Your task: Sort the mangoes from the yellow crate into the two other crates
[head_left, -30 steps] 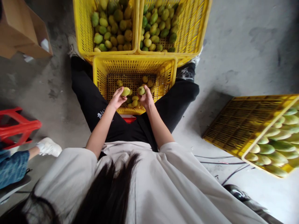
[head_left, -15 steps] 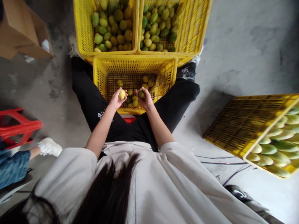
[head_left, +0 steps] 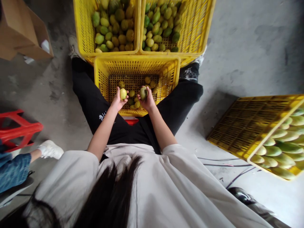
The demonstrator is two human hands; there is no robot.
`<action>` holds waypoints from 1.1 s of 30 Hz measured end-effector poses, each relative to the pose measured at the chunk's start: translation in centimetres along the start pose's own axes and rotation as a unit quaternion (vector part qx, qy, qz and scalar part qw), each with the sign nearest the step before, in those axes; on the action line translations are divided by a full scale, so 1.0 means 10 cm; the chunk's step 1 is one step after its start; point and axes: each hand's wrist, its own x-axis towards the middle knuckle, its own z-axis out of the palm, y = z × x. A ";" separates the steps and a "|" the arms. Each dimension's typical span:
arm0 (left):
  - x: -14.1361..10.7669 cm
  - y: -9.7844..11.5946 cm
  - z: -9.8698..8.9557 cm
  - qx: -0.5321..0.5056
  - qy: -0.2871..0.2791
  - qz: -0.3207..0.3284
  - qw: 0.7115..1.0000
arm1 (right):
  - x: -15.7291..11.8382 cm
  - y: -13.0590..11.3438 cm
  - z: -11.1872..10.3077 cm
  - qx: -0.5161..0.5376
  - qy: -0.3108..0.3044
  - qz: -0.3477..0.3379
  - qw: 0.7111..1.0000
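Observation:
My left hand (head_left: 117, 101) holds a yellow fruit (head_left: 123, 93), its fingers curled round the underside. In my right hand (head_left: 148, 100) is a darker green fruit (head_left: 143, 93), with the thumb along its side. Both hands are over a small yellow crate (head_left: 99, 71) between my knees, where several yellow and green fruits (head_left: 137, 104) lie on the slatted bottom. Beyond it stand two larger yellow crates, the left one (head_left: 83, 34) and the right one (head_left: 199, 31), both holding many green and yellow fruits.
On the right, a tilted yellow crate (head_left: 228, 126) holds large green fruits (head_left: 282, 148). A red stool (head_left: 21, 128) and another person's white shoe (head_left: 51, 149) are at the left. A cardboard box (head_left: 22, 28) is at the upper left. Cables (head_left: 223, 165) cross the floor.
Both fruits have been turned or raised slightly in my hands, and the green one shows more of its surface. The crates look the same.

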 end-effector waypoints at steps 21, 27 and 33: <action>0.18 0.01 -0.08 -0.021 0.055 0.016 0.998 | -0.23 -0.12 0.07 0.009 -0.017 -0.009 1.000; 0.16 -0.01 -0.11 -0.014 0.031 0.005 0.999 | -0.02 -0.04 0.01 -0.003 0.002 -0.019 1.000; 0.08 0.04 -0.09 -0.072 0.013 -0.036 0.997 | -0.01 0.01 -0.04 0.066 0.060 0.043 0.995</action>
